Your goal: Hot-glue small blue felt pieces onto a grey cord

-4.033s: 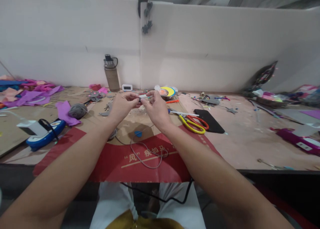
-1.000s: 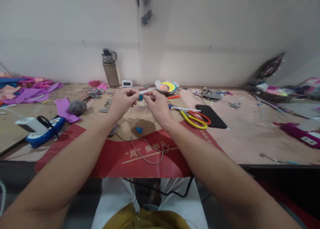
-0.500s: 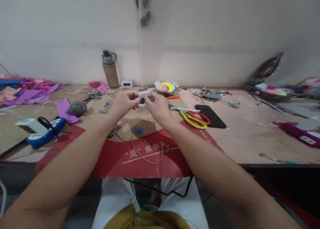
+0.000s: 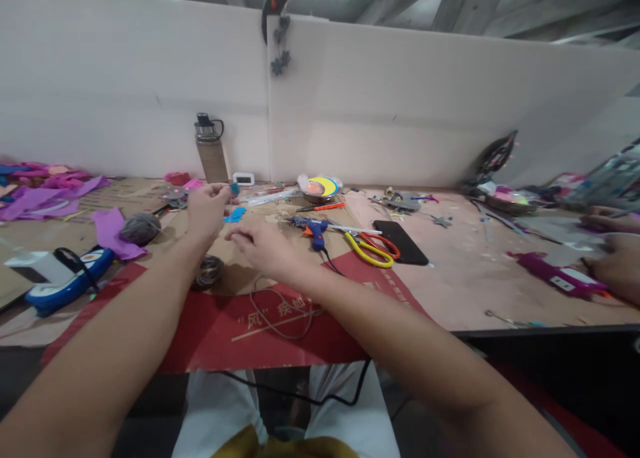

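My left hand (image 4: 206,210) is raised over the table, its thumb and fingertips pinching a small dark blue piece (image 4: 235,188). Lower and to the right, my right hand (image 4: 257,243) has its fingers curled together above the brown board; whatever they hold, if anything, is too small to make out. Light blue cut pieces (image 4: 237,215) appear between the two hands. A wound bundle of cord (image 4: 207,273) sits below my left wrist. Thin grey cord (image 4: 287,337) loops across the red printed sheet (image 4: 210,341) under my right forearm.
Right of my hands are a blue glue gun (image 4: 317,234), scissors (image 4: 373,253) and a black phone (image 4: 400,241). Grey yarn (image 4: 140,229), a blue power strip (image 4: 75,281) and a bottle (image 4: 211,155) stand left. Another person's hand (image 4: 620,265) is at far right.
My hands have parted and moved left, the left one keeping the dark blue piece. My right hand has dropped lower. The view has tilted up, and the glue gun now shows fully.
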`<state>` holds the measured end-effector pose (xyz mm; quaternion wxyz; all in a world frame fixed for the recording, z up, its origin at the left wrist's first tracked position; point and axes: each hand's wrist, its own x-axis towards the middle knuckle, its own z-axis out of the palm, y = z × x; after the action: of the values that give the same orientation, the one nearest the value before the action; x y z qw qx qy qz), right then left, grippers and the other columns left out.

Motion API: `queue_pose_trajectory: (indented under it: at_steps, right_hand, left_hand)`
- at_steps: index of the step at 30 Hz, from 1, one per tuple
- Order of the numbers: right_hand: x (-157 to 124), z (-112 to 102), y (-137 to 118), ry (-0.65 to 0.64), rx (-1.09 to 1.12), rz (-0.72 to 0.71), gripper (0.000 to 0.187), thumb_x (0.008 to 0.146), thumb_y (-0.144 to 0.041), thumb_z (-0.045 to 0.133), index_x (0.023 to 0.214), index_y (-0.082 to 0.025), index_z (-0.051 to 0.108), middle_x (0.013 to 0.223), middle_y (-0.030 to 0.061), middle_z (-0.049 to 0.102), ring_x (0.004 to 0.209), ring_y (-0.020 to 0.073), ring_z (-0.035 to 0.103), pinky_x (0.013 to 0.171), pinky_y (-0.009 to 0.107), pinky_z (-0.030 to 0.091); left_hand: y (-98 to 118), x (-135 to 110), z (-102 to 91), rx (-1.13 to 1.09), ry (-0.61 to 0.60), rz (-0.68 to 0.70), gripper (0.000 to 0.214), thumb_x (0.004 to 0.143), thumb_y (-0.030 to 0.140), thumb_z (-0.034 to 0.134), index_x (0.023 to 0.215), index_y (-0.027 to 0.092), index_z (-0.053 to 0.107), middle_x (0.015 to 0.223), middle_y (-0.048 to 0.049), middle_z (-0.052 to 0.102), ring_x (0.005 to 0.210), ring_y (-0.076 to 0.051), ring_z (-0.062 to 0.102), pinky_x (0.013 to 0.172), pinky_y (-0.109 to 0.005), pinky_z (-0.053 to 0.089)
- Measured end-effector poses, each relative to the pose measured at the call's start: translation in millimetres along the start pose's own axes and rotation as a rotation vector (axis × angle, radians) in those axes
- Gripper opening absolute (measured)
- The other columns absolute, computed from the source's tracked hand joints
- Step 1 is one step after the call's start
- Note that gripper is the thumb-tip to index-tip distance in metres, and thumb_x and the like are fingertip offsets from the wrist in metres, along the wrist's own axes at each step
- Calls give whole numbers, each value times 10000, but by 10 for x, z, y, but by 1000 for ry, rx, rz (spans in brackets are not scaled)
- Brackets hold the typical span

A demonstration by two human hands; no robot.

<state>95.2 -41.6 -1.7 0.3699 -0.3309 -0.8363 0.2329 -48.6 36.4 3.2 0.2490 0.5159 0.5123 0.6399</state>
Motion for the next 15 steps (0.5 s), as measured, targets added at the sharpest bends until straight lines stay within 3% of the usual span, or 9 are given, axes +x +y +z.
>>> queue_pose_trajectory:
  at_steps: [4, 7, 10, 13, 15]
  right_hand:
    - [-102, 41, -359, -211, -159, -249, 220, 918, -174, 483, 853, -146, 692, 916, 59, 704, 858, 145, 580, 815, 271, 409]
    - [-234, -123, -448, -291, -213, -365, 256, 930, -277, 499, 781, -172, 679, 843, 36, 688, 815, 141, 572, 774, 262, 400]
    - [-331, -451, -218, -45, -266, -57, 299, 947, -320, 443, 791, -175, 653, 780, 29, 664, 721, 132, 552, 688, 256, 390]
    - [-343, -730, 278, 210, -375, 337, 227, 901, -329, 504, 890, -148, 640, 813, 69, 668, 727, 157, 570, 667, 268, 400]
    - [-324, -791, 616, 215, -425, 584, 251, 845, -368, 569, 796, -132, 637, 737, 101, 653, 704, 193, 583, 646, 290, 415]
  left_hand:
    - [-29, 82, -42, -181, 46, -98, 102, 811, 241, 588, 801, 161, 650, 688, -22, 648, 573, -112, 612, 427, -176, 369]
    - [-10, 89, -31, -294, 35, -129, 93, 819, 235, 595, 794, 169, 656, 730, -33, 665, 594, -112, 613, 440, -186, 367]
    - [32, 49, -7, -369, -13, -129, 72, 806, 240, 627, 801, 173, 652, 763, -38, 677, 621, -115, 619, 454, -187, 370]
    - [64, 0, 16, -390, -64, -109, 103, 789, 258, 642, 822, 161, 651, 752, -38, 670, 614, -110, 616, 454, -175, 374]
    - [71, -23, 30, -375, -81, -89, 119, 776, 266, 643, 804, 150, 651, 711, -34, 655, 590, -108, 609, 447, -173, 375]
